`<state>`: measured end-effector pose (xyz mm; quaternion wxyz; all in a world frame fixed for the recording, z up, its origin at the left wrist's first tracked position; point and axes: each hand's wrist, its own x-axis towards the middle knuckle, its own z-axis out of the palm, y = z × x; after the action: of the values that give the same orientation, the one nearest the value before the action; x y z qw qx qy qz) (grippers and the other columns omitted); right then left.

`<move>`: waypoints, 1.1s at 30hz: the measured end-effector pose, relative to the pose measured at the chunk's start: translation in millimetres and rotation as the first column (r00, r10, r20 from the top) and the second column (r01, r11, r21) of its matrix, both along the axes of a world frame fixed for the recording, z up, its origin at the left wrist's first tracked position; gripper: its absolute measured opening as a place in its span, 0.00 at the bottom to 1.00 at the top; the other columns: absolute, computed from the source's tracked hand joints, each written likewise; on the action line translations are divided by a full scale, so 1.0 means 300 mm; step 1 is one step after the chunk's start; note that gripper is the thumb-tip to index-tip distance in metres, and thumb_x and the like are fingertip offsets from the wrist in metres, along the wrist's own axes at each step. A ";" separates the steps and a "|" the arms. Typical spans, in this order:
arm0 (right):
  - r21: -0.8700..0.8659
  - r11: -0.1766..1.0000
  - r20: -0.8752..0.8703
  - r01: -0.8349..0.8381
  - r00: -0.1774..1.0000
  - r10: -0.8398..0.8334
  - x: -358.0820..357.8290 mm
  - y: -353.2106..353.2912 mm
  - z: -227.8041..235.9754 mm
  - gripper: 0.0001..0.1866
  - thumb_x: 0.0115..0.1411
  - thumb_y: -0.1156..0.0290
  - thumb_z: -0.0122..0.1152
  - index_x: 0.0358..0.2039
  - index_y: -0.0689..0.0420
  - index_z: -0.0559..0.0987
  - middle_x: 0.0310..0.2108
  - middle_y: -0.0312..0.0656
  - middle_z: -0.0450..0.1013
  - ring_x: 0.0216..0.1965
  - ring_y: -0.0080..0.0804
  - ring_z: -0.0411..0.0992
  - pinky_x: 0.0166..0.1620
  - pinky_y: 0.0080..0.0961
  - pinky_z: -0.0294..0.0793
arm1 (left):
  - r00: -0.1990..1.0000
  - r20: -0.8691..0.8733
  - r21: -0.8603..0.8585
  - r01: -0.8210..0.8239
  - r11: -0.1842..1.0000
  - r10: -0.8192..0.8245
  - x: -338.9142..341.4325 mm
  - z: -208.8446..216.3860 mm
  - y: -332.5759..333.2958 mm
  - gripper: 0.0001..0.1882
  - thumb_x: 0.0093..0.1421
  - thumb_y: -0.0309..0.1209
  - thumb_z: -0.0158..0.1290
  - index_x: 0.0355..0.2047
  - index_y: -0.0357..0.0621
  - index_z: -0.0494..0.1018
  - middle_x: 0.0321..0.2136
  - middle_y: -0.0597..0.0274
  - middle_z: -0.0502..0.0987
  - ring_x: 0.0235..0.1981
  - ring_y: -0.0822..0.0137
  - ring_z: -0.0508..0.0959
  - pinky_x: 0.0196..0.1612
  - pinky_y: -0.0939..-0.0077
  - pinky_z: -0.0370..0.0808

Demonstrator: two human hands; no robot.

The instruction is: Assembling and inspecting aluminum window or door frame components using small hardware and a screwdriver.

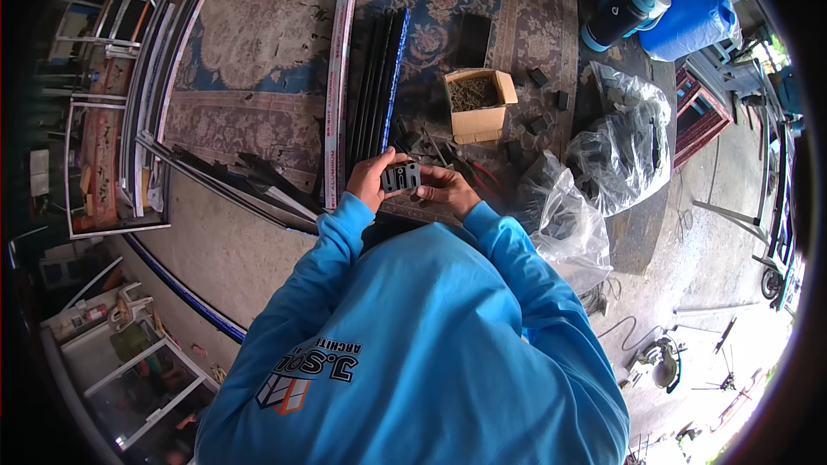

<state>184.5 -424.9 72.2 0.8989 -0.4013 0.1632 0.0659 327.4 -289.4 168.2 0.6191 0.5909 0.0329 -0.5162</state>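
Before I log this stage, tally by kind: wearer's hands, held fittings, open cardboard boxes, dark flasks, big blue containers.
Left hand and right hand: 2
Held fitting: 1
Open cardboard box: 1
Dark flask: 1
Big blue container: 1
Total: 6

Fitting [400, 178] grey and black, shirt [431, 310] light blue with black print plus orange-and-white emblem [284, 393]. Surface: faded floral carpet [258, 17], beige on blue, brownish toward the near and right edges, carrying tan box [478, 127], black bars [366, 86] (outermost faced bright blue), red-handled tool [489, 179]. Far right corner: blue jug [689, 9], dark bottle [614, 15] with teal base.
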 end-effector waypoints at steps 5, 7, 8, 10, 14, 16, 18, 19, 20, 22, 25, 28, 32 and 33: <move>0.011 1.000 -0.034 0.005 0.999 -0.005 0.003 0.002 -0.007 0.28 0.55 0.75 0.67 0.57 0.56 0.72 0.46 0.38 0.76 0.43 0.25 0.74 0.44 0.24 0.77 | 1.000 -0.004 0.009 0.005 1.000 -0.005 0.006 -0.014 0.001 0.24 0.65 0.48 0.46 0.44 0.38 0.76 0.38 0.59 0.78 0.39 0.68 0.79 0.41 0.70 0.81; 0.007 1.000 -0.044 -0.001 0.999 0.001 0.004 0.001 -0.004 0.28 0.55 0.75 0.67 0.57 0.56 0.71 0.46 0.38 0.76 0.43 0.25 0.74 0.44 0.24 0.77 | 1.000 -0.006 0.014 0.006 1.000 -0.006 0.008 -0.016 0.002 0.24 0.65 0.48 0.46 0.44 0.38 0.76 0.38 0.59 0.78 0.39 0.68 0.79 0.41 0.70 0.81; 0.007 1.000 -0.044 -0.001 0.999 0.001 0.005 0.002 -0.002 0.28 0.55 0.75 0.67 0.57 0.56 0.71 0.46 0.38 0.76 0.43 0.25 0.74 0.44 0.24 0.77 | 1.000 -0.001 0.013 0.007 1.000 -0.007 0.008 -0.017 0.002 0.24 0.65 0.48 0.47 0.44 0.38 0.76 0.38 0.59 0.78 0.39 0.68 0.79 0.41 0.70 0.81; 0.015 1.000 -0.046 0.010 0.999 -0.009 0.005 0.003 0.000 0.30 0.54 0.73 0.68 0.58 0.56 0.71 0.45 0.37 0.76 0.42 0.25 0.74 0.43 0.23 0.77 | 1.000 0.002 0.012 0.010 1.000 -0.010 0.009 -0.015 -0.002 0.24 0.65 0.48 0.47 0.44 0.38 0.76 0.38 0.58 0.78 0.39 0.68 0.79 0.40 0.70 0.81; 0.030 0.999 -0.049 0.025 0.999 -0.024 0.012 0.002 0.016 0.29 0.54 0.69 0.70 0.56 0.56 0.72 0.42 0.37 0.76 0.41 0.24 0.74 0.41 0.23 0.76 | 0.995 0.068 0.002 0.069 0.998 -0.069 0.010 -0.004 -0.011 0.21 0.64 0.44 0.49 0.44 0.37 0.76 0.39 0.58 0.78 0.39 0.68 0.79 0.40 0.70 0.80; -0.030 0.997 -0.045 0.066 0.997 -0.068 0.018 0.004 0.031 0.27 0.53 0.65 0.71 0.52 0.56 0.72 0.38 0.36 0.76 0.40 0.25 0.75 0.39 0.24 0.75 | 0.988 0.108 -0.014 0.116 0.993 -0.114 0.007 -0.011 -0.011 0.20 0.63 0.42 0.50 0.45 0.38 0.76 0.39 0.58 0.77 0.39 0.68 0.79 0.40 0.70 0.80; -0.057 0.994 -0.046 0.090 0.995 -0.093 0.026 0.009 0.025 0.26 0.53 0.64 0.71 0.51 0.57 0.72 0.37 0.36 0.76 0.39 0.25 0.75 0.39 0.24 0.75 | 0.997 0.031 0.034 0.067 0.997 -0.068 -0.002 -0.029 -0.016 0.16 0.63 0.34 0.50 0.48 0.40 0.74 0.44 0.57 0.76 0.45 0.66 0.77 0.45 0.70 0.79; -0.086 0.990 -0.046 0.112 0.992 -0.116 0.028 0.010 0.024 0.25 0.53 0.63 0.71 0.49 0.57 0.72 0.37 0.36 0.76 0.38 0.25 0.75 0.38 0.24 0.75 | 0.997 0.032 0.035 0.071 0.997 -0.072 -0.007 -0.030 -0.020 0.16 0.63 0.34 0.50 0.48 0.40 0.74 0.44 0.57 0.76 0.45 0.66 0.77 0.45 0.70 0.79; -0.084 0.990 -0.045 0.116 0.992 -0.120 0.026 0.009 0.023 0.25 0.53 0.63 0.71 0.49 0.57 0.72 0.37 0.36 0.76 0.38 0.25 0.75 0.38 0.24 0.75 | 0.994 0.065 0.071 0.087 0.994 -0.092 -0.013 -0.029 -0.026 0.16 0.62 0.33 0.51 0.49 0.40 0.74 0.44 0.58 0.75 0.46 0.65 0.76 0.46 0.67 0.78; -0.036 0.991 -0.086 0.131 0.987 -0.134 0.026 0.005 0.042 0.24 0.54 0.64 0.70 0.48 0.57 0.73 0.36 0.37 0.75 0.36 0.26 0.75 0.38 0.24 0.75 | 0.994 0.049 0.086 0.096 0.992 -0.101 -0.007 -0.031 -0.027 0.18 0.59 0.29 0.52 0.50 0.41 0.72 0.44 0.57 0.75 0.48 0.62 0.74 0.49 0.60 0.77; 0.007 0.988 -0.114 0.156 0.981 -0.154 0.016 -0.003 0.070 0.21 0.54 0.65 0.69 0.47 0.57 0.73 0.35 0.36 0.75 0.35 0.26 0.75 0.38 0.25 0.75 | 0.995 -0.086 -0.017 -0.057 0.998 0.056 0.008 -0.052 -0.016 0.20 0.59 0.27 0.51 0.52 0.38 0.69 0.42 0.58 0.75 0.42 0.63 0.76 0.49 0.63 0.78; 0.099 0.970 -0.083 0.221 0.973 -0.214 0.004 -0.011 0.081 0.19 0.55 0.66 0.68 0.46 0.56 0.74 0.35 0.36 0.74 0.35 0.27 0.75 0.38 0.26 0.75 | 0.973 -0.192 -0.124 -0.155 0.980 0.130 0.031 -0.089 0.021 0.18 0.60 0.28 0.49 0.50 0.37 0.68 0.43 0.55 0.75 0.45 0.58 0.77 0.51 0.58 0.78; 0.175 0.953 -0.071 0.247 0.969 -0.238 -0.007 -0.020 0.088 0.17 0.56 0.67 0.67 0.44 0.56 0.74 0.34 0.35 0.74 0.34 0.27 0.75 0.39 0.27 0.75 | 0.866 -0.458 -0.244 -0.338 0.909 0.199 0.065 -0.130 0.067 0.15 0.61 0.28 0.48 0.47 0.34 0.68 0.43 0.45 0.74 0.46 0.50 0.77 0.46 0.60 0.82; 0.176 0.953 -0.069 0.246 0.969 -0.237 -0.007 -0.019 0.089 0.17 0.56 0.67 0.67 0.44 0.56 0.74 0.34 0.35 0.74 0.34 0.27 0.75 0.39 0.27 0.75 | 0.845 -0.497 -0.275 -0.372 0.887 0.200 0.066 -0.139 0.075 0.15 0.61 0.28 0.48 0.47 0.33 0.69 0.43 0.44 0.74 0.46 0.50 0.77 0.46 0.61 0.82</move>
<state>182.5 -430.8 99.0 0.9292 -0.2920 0.2256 -0.0203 347.1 -266.9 126.7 0.7626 0.3177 0.1707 -0.5370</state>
